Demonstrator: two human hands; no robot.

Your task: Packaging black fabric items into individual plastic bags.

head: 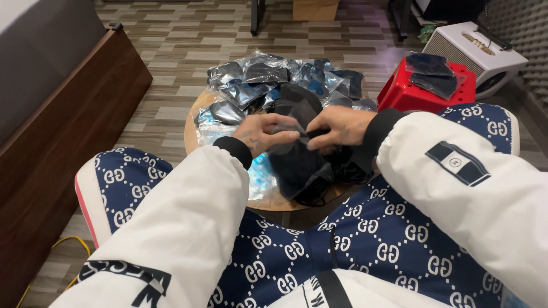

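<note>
Wood-plank floor, small round wooden bench (194,128) | left hand (264,134) and right hand (337,126) each pinch-grip soft black cloth mask (294,162) above bench centre | crinkly clear-plastic mask packets (251,80) heaped behind | red plastic stool (405,94) right

A stack of black fabric masks (297,162) sits pinched between the left hand (264,132) and the right hand (338,126), both closed on its upper edge. The soft, dark bundle hangs below the fingers, slightly crumpled, with thin ear loops trailing under its lower end, just beneath the right wrist.
</note>
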